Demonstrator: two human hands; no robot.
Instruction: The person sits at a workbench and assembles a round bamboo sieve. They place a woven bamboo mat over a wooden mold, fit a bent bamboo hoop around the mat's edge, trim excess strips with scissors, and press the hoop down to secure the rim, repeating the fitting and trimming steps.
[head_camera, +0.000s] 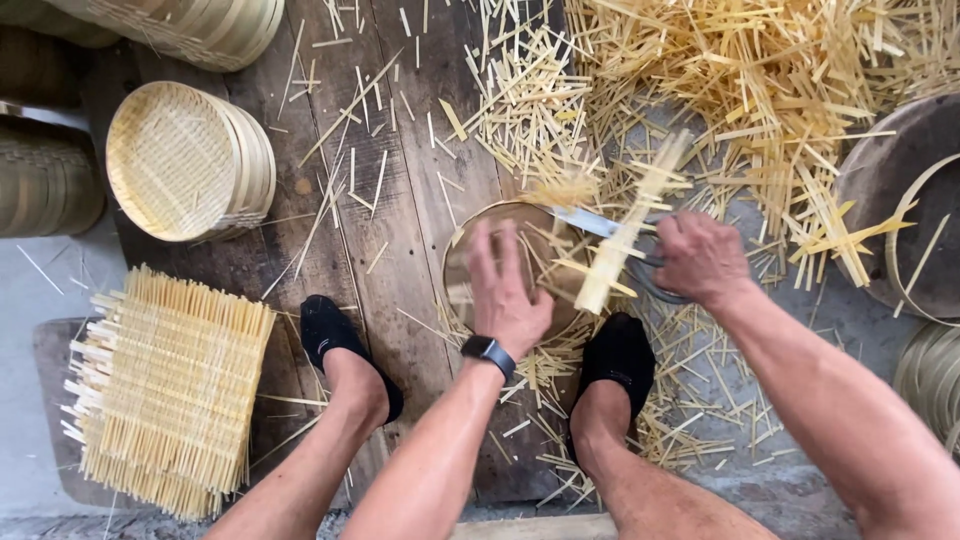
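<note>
My left hand (505, 285), with a dark watch at the wrist, lies palm down with spread fingers on a round woven bamboo piece (470, 262) between my feet, and is blurred by motion. My right hand (700, 258) grips the dark handles of a pair of shears (590, 222). Their metal blade points left over the round piece's rim. A pale bamboo strip (622, 240) stands blurred across the blade, just left of my right hand. Loose cut strips lie under and around the round piece.
A big heap of cut bamboo strips (740, 90) fills the top right. Stacked round bamboo trays (185, 160) sit at the left, and a square woven mat (165, 390) lies at the lower left. A dark round block (900, 190) is at the right. My feet in black shoes (340, 345) rest on wooden planks (400, 240).
</note>
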